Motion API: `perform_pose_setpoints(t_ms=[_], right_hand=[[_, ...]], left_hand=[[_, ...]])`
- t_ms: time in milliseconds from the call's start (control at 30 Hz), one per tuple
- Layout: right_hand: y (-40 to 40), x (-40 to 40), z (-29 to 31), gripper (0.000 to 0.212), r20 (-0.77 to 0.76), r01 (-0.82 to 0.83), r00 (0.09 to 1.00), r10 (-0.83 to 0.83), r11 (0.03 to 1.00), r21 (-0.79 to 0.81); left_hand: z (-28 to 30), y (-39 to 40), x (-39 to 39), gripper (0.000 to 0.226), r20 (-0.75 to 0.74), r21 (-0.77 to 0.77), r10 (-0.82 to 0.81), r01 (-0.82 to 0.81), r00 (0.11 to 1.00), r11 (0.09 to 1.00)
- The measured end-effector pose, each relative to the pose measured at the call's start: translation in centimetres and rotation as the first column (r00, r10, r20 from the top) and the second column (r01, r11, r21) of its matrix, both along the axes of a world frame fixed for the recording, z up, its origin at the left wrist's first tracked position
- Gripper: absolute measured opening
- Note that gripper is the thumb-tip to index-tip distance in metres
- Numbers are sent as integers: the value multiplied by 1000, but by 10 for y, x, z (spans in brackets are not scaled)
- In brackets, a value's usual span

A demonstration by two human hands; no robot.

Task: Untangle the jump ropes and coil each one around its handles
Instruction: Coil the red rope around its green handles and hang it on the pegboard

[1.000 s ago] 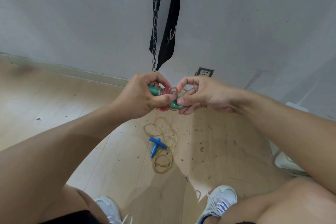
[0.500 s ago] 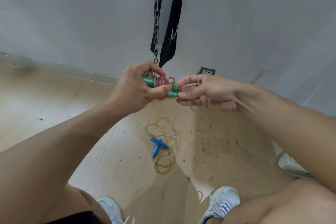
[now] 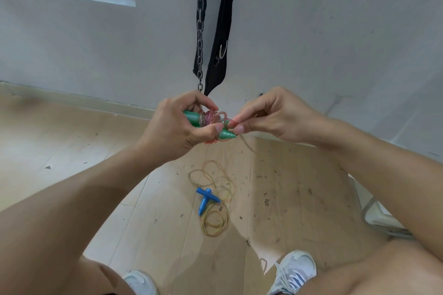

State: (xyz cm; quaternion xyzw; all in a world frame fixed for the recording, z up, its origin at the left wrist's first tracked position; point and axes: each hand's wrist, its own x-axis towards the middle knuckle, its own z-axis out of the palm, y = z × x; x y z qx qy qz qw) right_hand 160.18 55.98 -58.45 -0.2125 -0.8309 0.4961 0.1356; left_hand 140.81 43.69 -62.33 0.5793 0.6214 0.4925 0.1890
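Between the fingertips of the right hand (image 3: 275, 115): free end of the pink rope (image 3: 211, 116), pinched. Rope coils wrap the green handles (image 3: 225, 135), gripped by the left hand (image 3: 177, 127). On the wooden floor (image 3: 72, 151) below, well apart: yellow rope (image 3: 215, 220) loose around blue handles (image 3: 205, 199). No legible writing

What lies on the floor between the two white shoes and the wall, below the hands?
In the head view, the yellow rope lies there in loose loops with its blue handles crossed.
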Motion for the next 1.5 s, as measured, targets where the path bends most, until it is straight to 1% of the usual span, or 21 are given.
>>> perform_pose_setpoints(t_ms=[100, 200, 267, 367, 467, 533, 600, 633, 700, 767, 833, 900, 933, 967, 1000, 1033, 1067, 1133, 1200, 1333, 1500], right_hand=[[-6, -3, -3, 20, -84, -14, 996, 21, 996, 83], [-11, -5, 0, 16, -82, -17, 996, 24, 997, 77], [-9, -4, 7, 13, -31, -17, 999, 18, 998, 53], [-4, -1, 14, 9, 46, -37, 998, 33, 996, 77], [-5, 2, 16, 13, 39, -14, 999, 12, 999, 37], [-6, 1, 15, 25, -15, 47, 999, -48, 998, -46], [-9, -1, 14, 36, -51, 125, 989, -140, 966, -227], [-10, -3, 13, 39, -35, 154, 984, -176, 929, -338], [-12, -5, 13, 37, 44, 183, 982, -186, 853, -488], [-14, -6, 13, 33, 99, 175, 985, -144, 805, -567], [-15, -6, 14, 30, 117, 176, 984, -131, 734, -656], [-16, -7, 15, 25, 121, 194, 980, -157, 641, -743], [-16, -7, 15, 22, 117, 200, 977, -176, 595, -778], [-15, -8, 13, 21, 108, 197, 976, -189, 561, -804], [-16, -9, 12, 21, 94, 186, 977, -191, 547, -816], [-16, -10, 9, 25, 79, 173, 979, -190, 556, -813], [-16, -11, 7, 29, 65, 166, 980, -191, 581, -797], [-18, -14, 2, 37, 39, 168, 977, -211, 642, -748], [-19, -17, -2, 39, 17, 178, 973, -232, 695, -697], [-22, -21, -8, 30, -2, 226, 962, -275, 797, -561], [-21, -20, -8, 33, 53, 236, 971, -235, 881, -410]], left_hand=[[-1, -1, 1, 28, 44, -48, -39, 41, 998, 998], [-3, -1, 2, 26, 69, -82, -68, 73, 995, 994], [-3, 0, -1, 26, 51, -64, -18, 21, 999, 998], [0, 1, -5, 32, 13, 8, 30, -30, 999, 1000], [0, 0, -3, 35, -2, 67, 44, -44, 999, 997], [-1, -1, -1, 31, 10, 106, 67, -68, 998, 992], [-1, -1, 2, 30, 21, 142, 88, -90, 996, 986], [0, -2, 3, 31, 15, 162, 105, -106, 994, 981], [2, -3, 8, 32, -24, 207, 149, -141, 989, 968], [3, -4, 12, 32, -54, 232, 172, -156, 984, 960], [3, -4, 12, 32, -56, 237, 179, -161, 982, 958], [4, -3, 11, 32, -60, 241, 187, -168, 981, 956], [4, -3, 12, 29, -27, 233, 184, -172, 983, 957], [5, -3, 13, 25, 45, 216, 171, -176, 984, 960], [5, -2, 13, 21, 137, 194, 151, -176, 979, 965], [5, -1, 14, 19, 207, 176, 140, -178, 968, 968], [5, 0, 14, 17, 240, 168, 140, -183, 961, 969], [4, 0, 14, 18, 254, 174, 154, -202, 955, 964], [4, 1, 13, 18, 255, 182, 181, -231, 950, 956], [2, 0, 10, 22, 172, 192, 227, -258, 959, 947], [3, 1, 6, 24, 57, 175, 275, -281, 960, 944]])
